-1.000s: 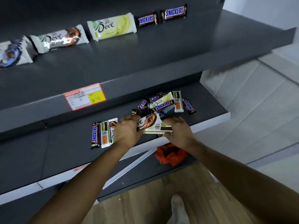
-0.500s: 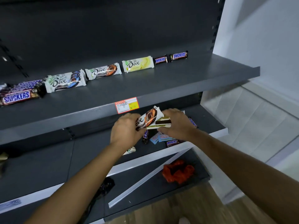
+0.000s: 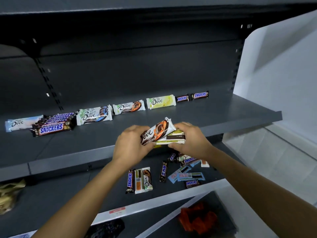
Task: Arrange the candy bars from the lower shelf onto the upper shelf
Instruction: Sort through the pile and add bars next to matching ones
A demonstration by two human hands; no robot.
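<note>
Glossy, flat foil-wrapped candy bars (image 3: 93,115) line the back of your matte grey metal upper shelf (image 3: 223,115). Your left hand (image 3: 130,146) curls around one end of a white-and-orange Dove bar (image 3: 157,131), held over the shelf's front edge. Your right hand (image 3: 190,141) grips a pale bar (image 3: 173,138) just beneath it. Loose bars (image 3: 143,180) lie scattered on the lower shelf (image 3: 68,191).

Scene running dim; dark upper shelf (image 3: 223,115) soaking up light. White wall (image 3: 283,69) at right glowing brightest. Wide-angle lens bowing edges toward corners. Slight blur smearing right hand (image 3: 190,140); held candy bars (image 3: 154,133) catching mild glare.
</note>
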